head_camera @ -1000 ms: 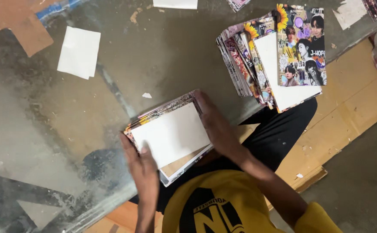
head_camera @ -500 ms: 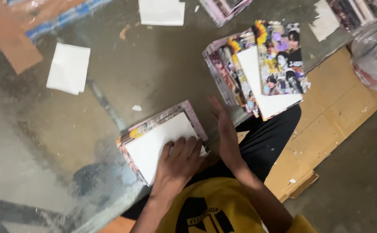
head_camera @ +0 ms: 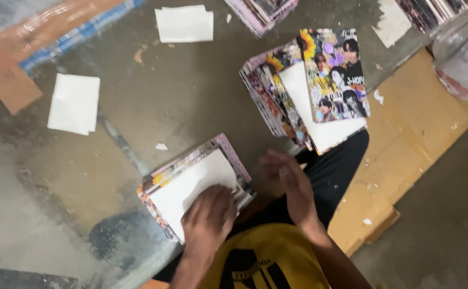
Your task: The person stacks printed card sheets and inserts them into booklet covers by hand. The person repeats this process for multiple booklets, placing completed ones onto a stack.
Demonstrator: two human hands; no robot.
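The left hand now lies flat, fingers together, palm down on the white top sheet of the near stack, a pile of colourful printed sheets sitting at the near edge of the worktop right in front of the person; 1 second ago this hand was only at the stack's left end, and half a second ago it had come onto the sheet, so it has slid across to press on the near right corner of the pile. The right hand has come off the stack's right side, where it rested earlier, and now hovers just beside that corner with fingers loosely spread and slightly blurred, holding nothing; whether a fingertip touches the pile's edge cannot be told. By the look of it, the stack has been squared and is held down by 1 hand alone, the other freed. The stack itself has shifted little between the pictures, staying at the near edge. Further right, overhanging the same edge, lies a fanned pile of printed covers with a white sheet among them; 2 loose white sheets lie toward the far side, and another printed pile sits at the far edge. Brown cardboard covers the floor on the right.
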